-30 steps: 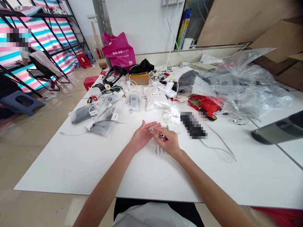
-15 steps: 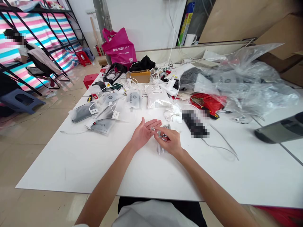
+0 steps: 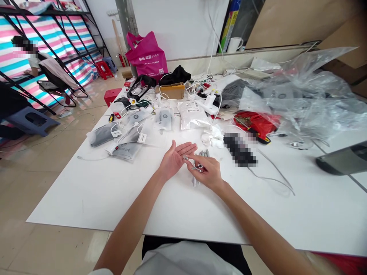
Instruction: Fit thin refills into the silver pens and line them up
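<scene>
My left hand (image 3: pixel 174 159) lies palm up with its fingers stretched out over the white table (image 3: pixel 94 191), and a small silver piece (image 3: pixel 185 157) rests on the fingertips. My right hand (image 3: pixel 207 172) is beside it, fingers curled round a small metal part with a red spot (image 3: pixel 197 167). Its forefinger reaches to the piece on my left fingertips. Several grey stick-shaped parts (image 3: pixel 195 179) lie on the table under my right hand.
Plastic pouches (image 3: pixel 160 119) and white cables lie at the far left of the table. Beyond sit a crumpled white tissue (image 3: pixel 212 137), a red bag (image 3: pixel 255 122), clear plastic sheeting (image 3: pixel 304 99) and a pink bag (image 3: pixel 147 55). A person sits at the far left by metal racks.
Both hands have kept their pose and stayed together; the view has shifted slightly, so the table appears a little further right and lower.
</scene>
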A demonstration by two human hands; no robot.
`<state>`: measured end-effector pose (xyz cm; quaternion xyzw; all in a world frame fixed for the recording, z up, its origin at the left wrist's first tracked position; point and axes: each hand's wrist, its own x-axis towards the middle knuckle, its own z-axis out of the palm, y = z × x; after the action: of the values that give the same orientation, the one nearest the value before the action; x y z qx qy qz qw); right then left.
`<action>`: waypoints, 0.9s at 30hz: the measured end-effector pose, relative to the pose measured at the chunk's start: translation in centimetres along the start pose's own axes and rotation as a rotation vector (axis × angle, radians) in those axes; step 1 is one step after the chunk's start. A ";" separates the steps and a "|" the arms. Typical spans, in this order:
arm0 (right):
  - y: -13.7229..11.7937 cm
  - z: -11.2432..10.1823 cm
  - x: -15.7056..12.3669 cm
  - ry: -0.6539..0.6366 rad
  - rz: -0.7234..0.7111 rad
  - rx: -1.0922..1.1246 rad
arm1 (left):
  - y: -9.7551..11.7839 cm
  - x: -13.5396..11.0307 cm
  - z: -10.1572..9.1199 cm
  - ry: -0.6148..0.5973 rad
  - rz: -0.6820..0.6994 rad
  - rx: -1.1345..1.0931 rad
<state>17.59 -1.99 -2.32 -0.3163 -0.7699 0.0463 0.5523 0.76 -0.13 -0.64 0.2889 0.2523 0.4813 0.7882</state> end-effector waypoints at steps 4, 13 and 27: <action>0.3 0.1 -0.5 -0.032 0.061 -0.053 | 0.0 0.0 -0.1 -0.015 0.005 0.000; -0.1 0.0 0.1 -0.017 0.340 0.046 | -0.8 -0.4 0.3 -0.014 0.103 0.197; 1.9 0.2 0.3 -0.087 0.494 0.067 | -0.4 0.2 -0.3 0.295 0.363 0.631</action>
<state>18.18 -0.26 -2.92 -0.4741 -0.6905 0.2189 0.5006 0.87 -0.01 -1.13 0.4846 0.4431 0.5480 0.5181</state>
